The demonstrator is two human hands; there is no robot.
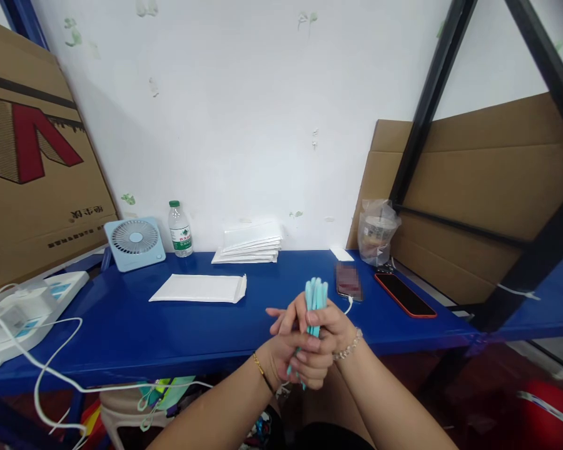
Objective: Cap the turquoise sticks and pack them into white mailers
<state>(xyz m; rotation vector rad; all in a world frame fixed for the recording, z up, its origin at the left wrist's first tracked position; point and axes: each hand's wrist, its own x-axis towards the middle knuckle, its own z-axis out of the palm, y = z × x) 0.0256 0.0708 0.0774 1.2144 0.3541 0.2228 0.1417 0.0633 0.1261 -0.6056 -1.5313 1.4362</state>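
Note:
A bundle of slim light-blue sticks (316, 294) stands nearly upright just in front of the desk edge, gripped by both hands. It looks like pens, but the exact kind is unclear. My left hand (304, 362) wraps around the lower part, its thumb across the front and fingers curled. Higher up, my right hand (331, 320) closes around the bundle, some of its fingers reaching out to the left. The hands touch and overlap, hiding the middle of the sticks. Thin lower ends poke out below the left hand.
On the blue desk (122, 331) lie a white padded envelope (199, 288), a stack of envelopes (248, 244), and two phones (349, 281). A fan (136, 242), water bottle (180, 231), power strip (51, 306), bagged cup (378, 232) and cardboard box (37, 187) surround them.

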